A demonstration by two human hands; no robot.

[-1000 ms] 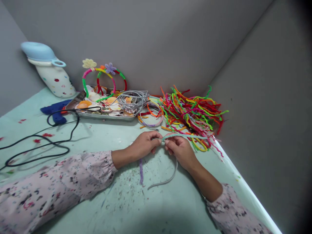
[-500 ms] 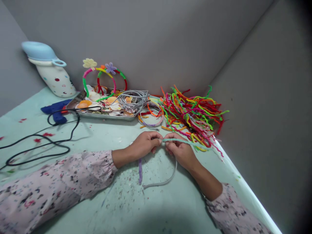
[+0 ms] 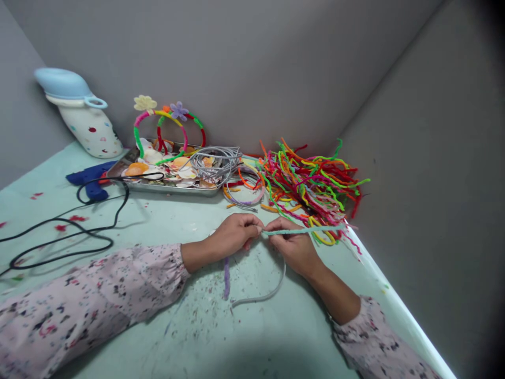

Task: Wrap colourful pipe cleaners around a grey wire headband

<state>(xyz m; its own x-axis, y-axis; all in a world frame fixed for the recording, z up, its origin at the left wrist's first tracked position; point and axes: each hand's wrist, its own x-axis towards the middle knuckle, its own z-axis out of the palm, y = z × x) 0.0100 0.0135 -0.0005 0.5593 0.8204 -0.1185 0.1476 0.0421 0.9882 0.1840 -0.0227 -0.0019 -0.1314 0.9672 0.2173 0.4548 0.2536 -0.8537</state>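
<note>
Fingertip to fingertip, my left hand [image 3: 234,234] and my right hand [image 3: 294,245] meet above the table, both pinched closed. From between them a mint-green pipe cleaner [image 3: 305,230] runs out to the right across my right fingers. Its left end sits at my left thumb tip. A bent grey wire [image 3: 262,298] curves down from under my right hand, its free end low at the left. Its upper part is hidden in my fingers, where my left hand seems to pinch it. Below my left wrist hangs a fuzzy purple length [image 3: 226,279]; its upper end is hidden.
Behind my hands lie a heap of coloured pipe cleaners [image 3: 311,179], a coil of grey wire [image 3: 216,162] and a metal tray [image 3: 173,189] of shells. Two flowered hoops stand there. Leftward are a blue glue gun [image 3: 92,179], its black cord [image 3: 112,239] and a bottle [image 3: 89,126].
The mint-green pipe cleaner has swung from sloping down to nearly level, its free end rising a little. My right fingers have shifted slightly; my left hand has barely moved.
</note>
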